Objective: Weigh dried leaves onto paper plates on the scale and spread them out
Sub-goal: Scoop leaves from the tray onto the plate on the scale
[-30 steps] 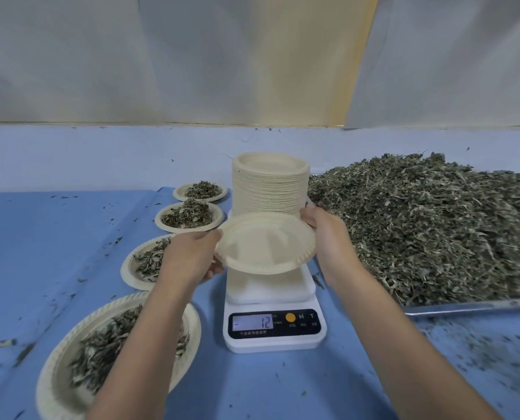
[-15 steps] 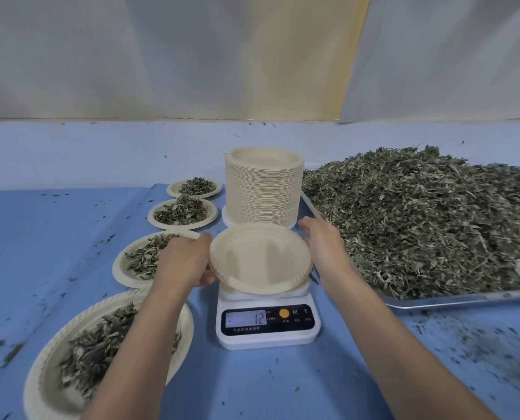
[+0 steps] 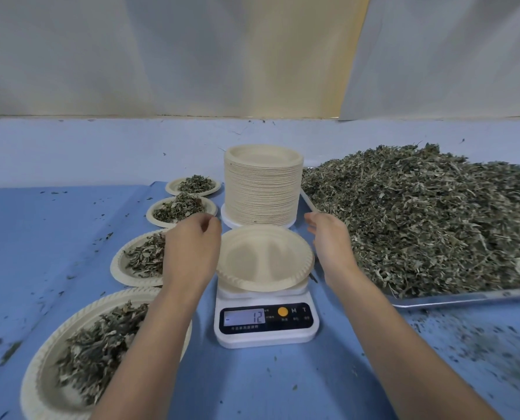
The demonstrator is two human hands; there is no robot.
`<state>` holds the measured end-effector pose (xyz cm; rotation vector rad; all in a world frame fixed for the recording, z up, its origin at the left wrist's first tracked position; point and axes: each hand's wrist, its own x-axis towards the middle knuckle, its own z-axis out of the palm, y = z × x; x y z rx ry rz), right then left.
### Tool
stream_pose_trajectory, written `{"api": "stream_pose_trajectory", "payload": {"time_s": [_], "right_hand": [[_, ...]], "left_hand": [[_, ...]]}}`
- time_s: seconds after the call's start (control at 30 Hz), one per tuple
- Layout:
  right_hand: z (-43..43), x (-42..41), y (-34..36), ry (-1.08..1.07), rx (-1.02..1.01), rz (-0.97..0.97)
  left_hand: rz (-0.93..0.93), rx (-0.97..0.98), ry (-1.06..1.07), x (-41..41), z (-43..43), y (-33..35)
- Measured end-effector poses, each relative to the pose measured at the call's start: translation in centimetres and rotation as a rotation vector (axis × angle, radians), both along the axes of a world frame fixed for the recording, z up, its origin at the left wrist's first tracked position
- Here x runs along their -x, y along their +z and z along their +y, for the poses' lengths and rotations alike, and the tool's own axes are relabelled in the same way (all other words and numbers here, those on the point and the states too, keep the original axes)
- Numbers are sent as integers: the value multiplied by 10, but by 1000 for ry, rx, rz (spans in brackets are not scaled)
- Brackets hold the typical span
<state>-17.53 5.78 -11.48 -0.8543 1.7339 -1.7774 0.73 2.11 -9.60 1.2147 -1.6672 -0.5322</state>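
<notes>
One full plate (image 3: 70, 319) of dried leaves sits closest, low on the left of the blue worktop (image 3: 283, 383). Three more full plates (image 3: 122, 277) go back in a row behind it. In the middle stands the white scale (image 3: 266, 334), and its little screen shows 12 with a small dash in front. An empty paper plate (image 3: 265, 257) rests on top of the scale, and it has no leaves in it yet. Both hands are by this plate, one on each side, and they hold nothing. The left hand (image 3: 192, 253) is just beside the left rim with its fingers loosely bent, though I cannot tell if it touches. The right hand (image 3: 331, 247) is a bit off the right rim with its fingers loose. Behind the scale is a tall stack of clean plates (image 3: 263, 189). The big pile of leaves (image 3: 419, 219) lies on a metal tray (image 3: 465, 298) to the right, right next to the right hand and far from the left one. So I think the right hand should scoop the leaves and bring them left onto the empty plate.
</notes>
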Motion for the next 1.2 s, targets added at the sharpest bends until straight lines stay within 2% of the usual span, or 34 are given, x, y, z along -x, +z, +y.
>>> {"api": "stream_pose_trajectory", "payload": {"time_s": [0.1, 0.17, 0.23, 0.33, 0.43, 0.53, 0.63, 0.8, 1.0, 1.1, 1.2], "right_hand": [[4, 9, 4, -43, 10, 63], [10, 23, 6, -114, -59, 297], [19, 40, 3, -175, -209, 619], [29, 68, -8, -21, -553, 933], [38, 91, -16, 198, -914, 1037], [40, 100, -25, 314, -1057, 1021], [29, 102, -30, 319, -1042, 970], [4, 107, -35, 186, -876, 1028], [-17, 109, -36, 171, -691, 1302], [-19, 112, -39, 186, -707, 1335], [-17, 108, -38, 92, -767, 1393]], "left_hand": [[74, 5, -80, 12, 10, 6], [116, -19, -155, 22, 18, 11], [130, -14, -233, 32, 25, 13], [128, -30, -301, 45, 35, 15], [141, -67, -327, 56, 38, 15], [199, -86, -354, 66, 38, 19], [252, -88, -381, 75, 38, 22], [271, -99, -393, 79, 38, 20], [243, -102, -359, 75, 31, 15], [231, -100, -354, 72, 30, 14], [223, -109, -354, 72, 29, 13]]}}
